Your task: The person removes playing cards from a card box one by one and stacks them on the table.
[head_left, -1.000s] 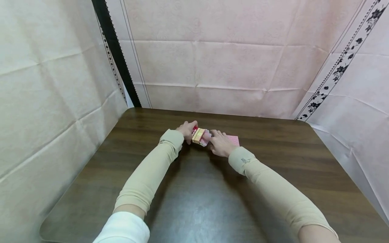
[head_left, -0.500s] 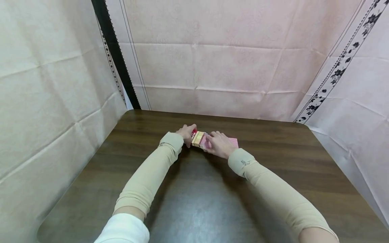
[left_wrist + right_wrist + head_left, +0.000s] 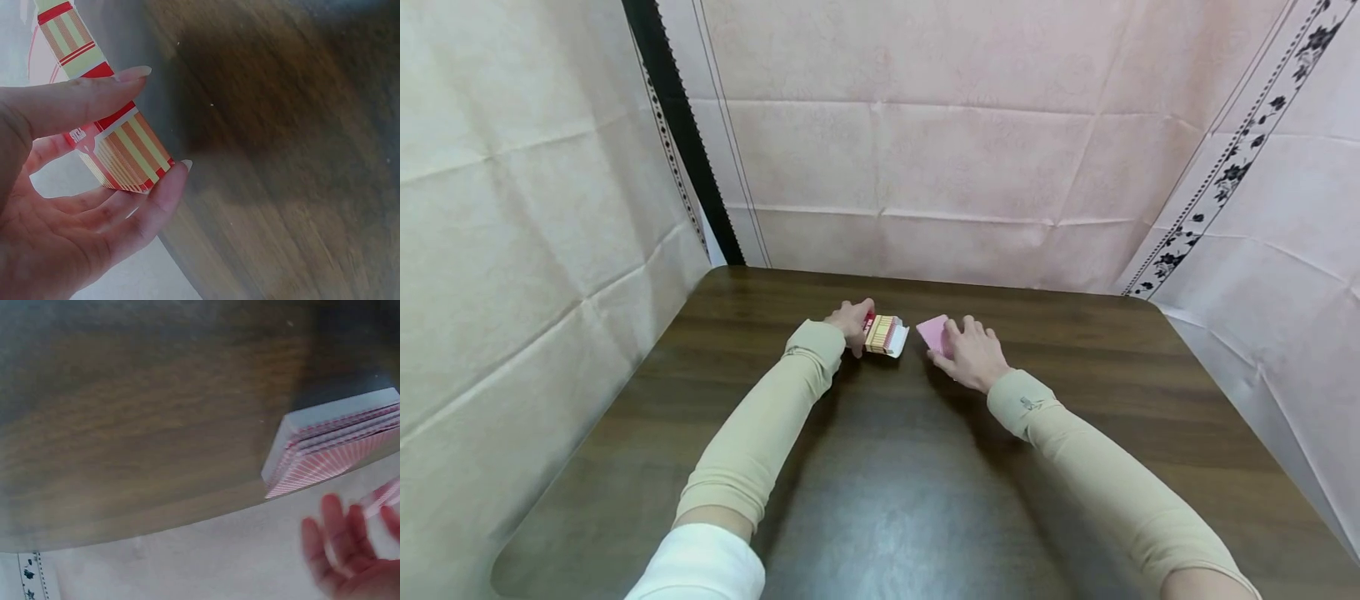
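My left hand [image 3: 848, 323] grips a red and yellow striped card box [image 3: 880, 333], its end toward the right hand raised and showing white inside. In the left wrist view the thumb lies across the box [image 3: 128, 147] and the fingers curl under its end. My right hand [image 3: 973, 357] holds pink-backed playing cards [image 3: 932, 332] between thumb and fingers, a short gap from the box. The right wrist view shows a stack of red-patterned playing cards [image 3: 331, 453] on the table, beside the spread fingers [image 3: 340, 534]; part of the held cards [image 3: 382, 495] appears at the right edge.
The brown wooden table [image 3: 842, 483] has rounded corners. A pale cloth [image 3: 970, 167] hangs behind its far edge, with more cloth on both sides. A black strip [image 3: 688, 133] runs down at the back left.
My right hand has drawn back rightward from the box with the cards, opening a gap. The left hand and box have shifted slightly left. The pink stack right of my right hand is now hidden.
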### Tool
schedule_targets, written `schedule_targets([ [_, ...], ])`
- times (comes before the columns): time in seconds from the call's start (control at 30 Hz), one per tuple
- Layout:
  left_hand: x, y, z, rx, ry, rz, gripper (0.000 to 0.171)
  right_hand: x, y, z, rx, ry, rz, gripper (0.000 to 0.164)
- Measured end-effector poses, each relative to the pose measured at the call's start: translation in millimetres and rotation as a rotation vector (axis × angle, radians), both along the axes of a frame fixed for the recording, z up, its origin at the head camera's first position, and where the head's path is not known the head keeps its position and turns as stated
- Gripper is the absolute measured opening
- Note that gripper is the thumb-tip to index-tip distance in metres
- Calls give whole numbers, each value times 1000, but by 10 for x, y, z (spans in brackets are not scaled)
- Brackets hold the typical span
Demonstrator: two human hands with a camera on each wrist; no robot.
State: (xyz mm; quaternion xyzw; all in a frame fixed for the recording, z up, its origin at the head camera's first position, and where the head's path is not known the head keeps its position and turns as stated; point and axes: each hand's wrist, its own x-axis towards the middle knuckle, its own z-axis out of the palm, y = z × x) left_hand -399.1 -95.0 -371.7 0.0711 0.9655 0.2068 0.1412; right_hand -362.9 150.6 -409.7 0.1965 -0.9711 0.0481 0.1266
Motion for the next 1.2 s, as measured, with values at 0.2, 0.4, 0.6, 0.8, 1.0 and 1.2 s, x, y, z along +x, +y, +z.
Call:
schedule_targets([
  [0.2, -13, -27, -10, -1, -11, 4, 75, 8, 36, -34, -6, -2, -196, 63],
  [0.4, -17, -26, -12, 0, -17, 11, 74, 8, 53, -53, 17, -38, -282, 61],
  [0.6, -5, -27, -3, -3, -8, -10, 76, 30, 52, -69, 59, -115, -305, 62],
  [0.8, 4, -29, 1, -16, 6, -26, 76, 32, 42, -52, 75, -92, -287, 63],
  [1.0, 16, 18, 9, -14, 10, -28, 75, 47, -68, -23, -3, 86, 0, 37],
  [1.2, -19, 91, -3, -28, 12, -33, 77, 56, -266, -7, -13, 39, 294, 48],
])
